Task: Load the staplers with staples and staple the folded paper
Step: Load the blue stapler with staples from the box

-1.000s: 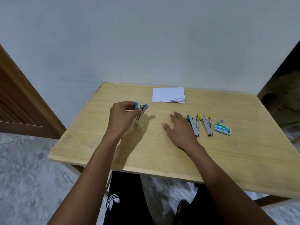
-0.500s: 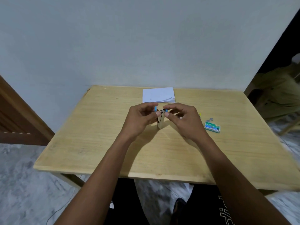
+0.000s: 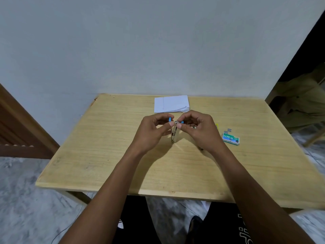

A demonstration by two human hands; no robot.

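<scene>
At the centre of the frame the left hand (image 3: 151, 132) pinches one blue-tipped arm of the blue stapler (image 3: 175, 133) and the right hand (image 3: 200, 131) pinches the other. The stapler is splayed open in a V, hinge downward, over the wooden table (image 3: 105, 155). A yellow stapler (image 3: 216, 125) peeks out behind the right hand. Further right lie a green staple box (image 3: 230, 138) and loose staple strips (image 3: 228, 129). The folded paper (image 3: 171, 103) lies above the hands.
</scene>
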